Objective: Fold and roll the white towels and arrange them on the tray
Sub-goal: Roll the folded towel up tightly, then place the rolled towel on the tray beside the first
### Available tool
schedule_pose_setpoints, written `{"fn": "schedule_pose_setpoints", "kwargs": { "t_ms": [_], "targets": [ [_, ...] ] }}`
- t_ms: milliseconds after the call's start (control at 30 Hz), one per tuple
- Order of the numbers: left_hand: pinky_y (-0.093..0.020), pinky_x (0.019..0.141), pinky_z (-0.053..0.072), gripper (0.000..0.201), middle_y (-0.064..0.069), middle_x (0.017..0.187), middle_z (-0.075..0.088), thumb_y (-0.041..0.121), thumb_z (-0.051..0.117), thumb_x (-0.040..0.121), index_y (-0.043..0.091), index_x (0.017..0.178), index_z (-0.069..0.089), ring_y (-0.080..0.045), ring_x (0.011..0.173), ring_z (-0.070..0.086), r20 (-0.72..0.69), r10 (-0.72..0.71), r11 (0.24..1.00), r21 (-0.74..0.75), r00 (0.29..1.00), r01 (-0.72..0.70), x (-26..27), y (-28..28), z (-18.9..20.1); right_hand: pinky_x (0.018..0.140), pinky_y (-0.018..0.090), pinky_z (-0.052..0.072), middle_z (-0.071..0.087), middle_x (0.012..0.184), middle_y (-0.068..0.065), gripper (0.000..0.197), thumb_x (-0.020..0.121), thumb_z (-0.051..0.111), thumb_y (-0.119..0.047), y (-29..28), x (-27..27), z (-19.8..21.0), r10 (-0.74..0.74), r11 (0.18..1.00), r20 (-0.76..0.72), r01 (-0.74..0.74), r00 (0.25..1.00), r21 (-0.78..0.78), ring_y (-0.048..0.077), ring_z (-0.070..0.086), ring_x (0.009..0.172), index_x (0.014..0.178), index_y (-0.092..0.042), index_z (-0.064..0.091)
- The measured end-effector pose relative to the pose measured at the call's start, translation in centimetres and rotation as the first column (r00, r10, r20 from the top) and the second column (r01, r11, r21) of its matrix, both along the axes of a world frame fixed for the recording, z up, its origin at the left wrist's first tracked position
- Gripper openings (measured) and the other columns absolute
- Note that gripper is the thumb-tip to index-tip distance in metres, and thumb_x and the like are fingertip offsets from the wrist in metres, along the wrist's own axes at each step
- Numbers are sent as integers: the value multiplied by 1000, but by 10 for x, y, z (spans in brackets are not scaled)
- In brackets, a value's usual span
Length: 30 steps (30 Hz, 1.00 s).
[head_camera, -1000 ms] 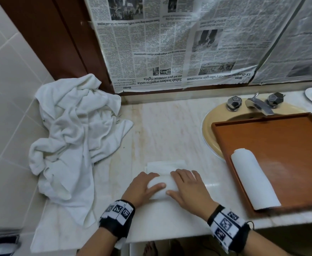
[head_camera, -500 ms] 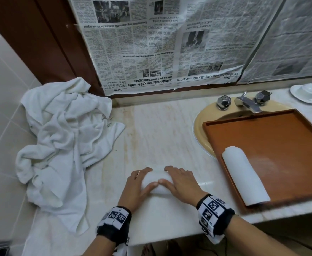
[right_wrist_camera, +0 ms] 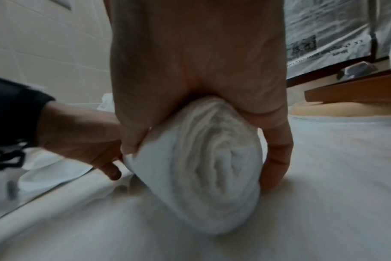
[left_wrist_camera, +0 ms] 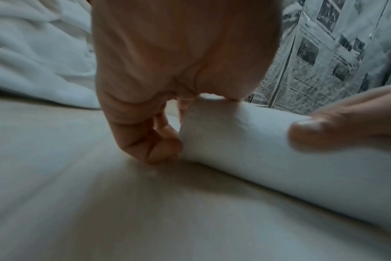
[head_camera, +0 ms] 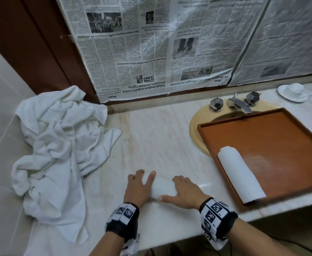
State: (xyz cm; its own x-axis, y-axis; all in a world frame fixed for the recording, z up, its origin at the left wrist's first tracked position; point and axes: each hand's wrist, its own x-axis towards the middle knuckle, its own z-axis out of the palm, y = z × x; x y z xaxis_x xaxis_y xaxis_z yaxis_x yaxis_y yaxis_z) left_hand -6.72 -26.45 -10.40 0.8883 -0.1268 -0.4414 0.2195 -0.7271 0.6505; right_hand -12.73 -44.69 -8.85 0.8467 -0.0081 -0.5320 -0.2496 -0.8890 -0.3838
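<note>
Lying crosswise, rolled towel (head_camera: 162,187), both hands gripping

Both forearms reach forward side by side, each wrist wrapped in a black band with white coded tags. The left hand (head_camera: 139,183) lies palm down, fingers spread and bent over one end of the rolled towel (head_camera: 163,187), thumb tucked low against its near side. The right hand (head_camera: 183,193) cups the other end, its fingers curled over the far side and its thumb stretched along the near side toward the left hand; the two hands sit close but apart
</note>
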Motion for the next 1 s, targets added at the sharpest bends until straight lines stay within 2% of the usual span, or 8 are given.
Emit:
{"fn": "schedule_pose_setpoints", "kwargs": {
  "t_ms": [100, 233, 433, 533, 700, 800, 900, 1000],
  "targets": [
    [-36, 95, 44, 71, -12, 125, 55, 73, 38, 90, 13, 128, 49, -26, 108, 56, -46, 89, 996, -19, 995, -90, -18, 11, -5, 98, 37, 44, 51, 132, 5, 101, 66, 58, -87, 1, -3, -4, -97, 991, -57, 102, 994, 81, 23, 51, 118, 136, -15, 42],
    [-33, 64, 59, 71, -6, 87, 74, 80, 44, 83, 15, 108, 56, -21, 75, 73, -241, 169, 964, -160, 956, -211, -34, 21, -5, 89, 32, 47, 58, 121, 0, 96, 62, 57, -89, 7, -16, -8, -182, 967, -52, 189, 982, 170, 18, 56, 105, 126, -17, 52],
    [-55, 84, 59, 71, -19, 109, 73, 61, 72, 80, 5, 121, 61, -35, 97, 72, -557, 79, 733, -530, 827, -427, -35, 13, 9, 92, 31, 48, 60, 120, -4, 80, 70, 61, -82, 18, -43, -2, -276, 899, -98, 292, 956, 327, 14, 58, 105, 124, -23, 54],
    [-60, 88, 55, 58, -23, 107, 72, 46, 71, 88, -1, 120, 60, -38, 98, 71, -532, -15, 710, -602, 847, -366, -38, 1, 26, 91, 34, 50, 57, 115, -4, 82, 64, 60, -86, 15, -58, 4, -366, 870, -50, 360, 929, 335, 13, 58, 101, 119, -26, 54],
    [-56, 86, 58, 54, -16, 111, 72, 47, 73, 83, 11, 120, 60, -34, 97, 72, -412, -97, 714, -663, 906, -225, -39, -38, 67, 98, 35, 50, 63, 118, -12, 74, 67, 68, -77, -13, -81, 40, -509, 667, -98, 464, 855, 583, 6, 61, 107, 123, -31, 52],
    [-53, 89, 57, 53, -11, 115, 71, 50, 70, 85, 16, 124, 59, -32, 101, 71, -365, -182, 678, -719, 913, -152, -40, -78, 91, 98, 37, 50, 61, 122, -15, 83, 64, 66, -83, -47, -91, 57, -585, 664, 20, 465, 811, 585, 4, 60, 109, 127, -32, 48],
    [-52, 93, 56, 49, -3, 116, 72, 57, 61, 90, 21, 123, 60, -26, 103, 71, -322, -202, 649, -751, 925, -119, -44, -125, 103, 85, 30, 52, 57, 123, -13, 85, 68, 66, -77, -100, -98, 81, -652, 642, 104, 474, 751, 603, 7, 60, 107, 135, -32, 38],
    [-43, 92, 57, 56, 10, 128, 63, 69, 62, 80, 33, 123, 56, -11, 106, 67, -142, -203, 741, -669, 969, 57, -55, -169, 97, 73, 22, 48, 55, 122, -10, 62, 88, 67, -54, -167, -102, 106, -736, 573, 151, 489, 660, 658, 7, 60, 101, 137, -34, 34]
  ]
}}
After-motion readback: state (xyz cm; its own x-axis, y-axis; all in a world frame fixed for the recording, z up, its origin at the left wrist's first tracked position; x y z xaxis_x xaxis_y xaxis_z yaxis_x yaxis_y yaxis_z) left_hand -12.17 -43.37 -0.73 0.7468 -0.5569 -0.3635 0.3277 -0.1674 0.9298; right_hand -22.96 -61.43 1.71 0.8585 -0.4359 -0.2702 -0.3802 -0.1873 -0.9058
